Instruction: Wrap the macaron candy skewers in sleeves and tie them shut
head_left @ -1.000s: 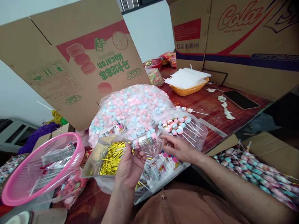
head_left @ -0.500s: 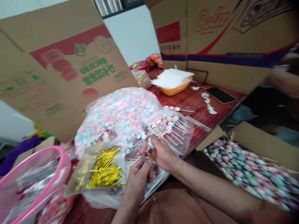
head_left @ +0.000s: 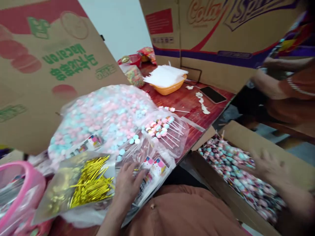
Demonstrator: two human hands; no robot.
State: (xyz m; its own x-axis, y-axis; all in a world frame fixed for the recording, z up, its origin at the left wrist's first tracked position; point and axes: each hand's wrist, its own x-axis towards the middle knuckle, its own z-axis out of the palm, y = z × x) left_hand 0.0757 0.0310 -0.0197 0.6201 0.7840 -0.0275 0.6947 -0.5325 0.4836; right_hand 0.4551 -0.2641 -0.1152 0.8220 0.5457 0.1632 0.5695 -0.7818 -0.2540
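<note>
My left hand (head_left: 126,180) rests over a pile of printed clear bags (head_left: 156,167) at the table's front edge, thumb and fingers apart. A sliver of gold shows by its fingertips. To its left, gold twist ties (head_left: 94,183) lie in an opened clear bag. My right hand (head_left: 267,165), blurred, is spread over a cardboard box (head_left: 256,141) of wrapped marshmallow sticks (head_left: 228,164); nothing shows in it. Unwrapped marshmallow sticks (head_left: 159,127) lie on clear plastic beyond my left hand. Behind them bulges a large clear bag of pink and blue marshmallows (head_left: 103,114).
A pink-rimmed basket (head_left: 29,173) stands at left. Farther back are an orange basket (head_left: 169,90) with white sheets, a phone (head_left: 213,95) and a jar of sweets (head_left: 135,76). Big cartons (head_left: 209,42) wall the back. Another person's arm (head_left: 270,82) is at right.
My right hand has left the small wrapped piece both hands held and moved right, over the box. My left hand has loosened and come down on the bags. The view has turned right.
</note>
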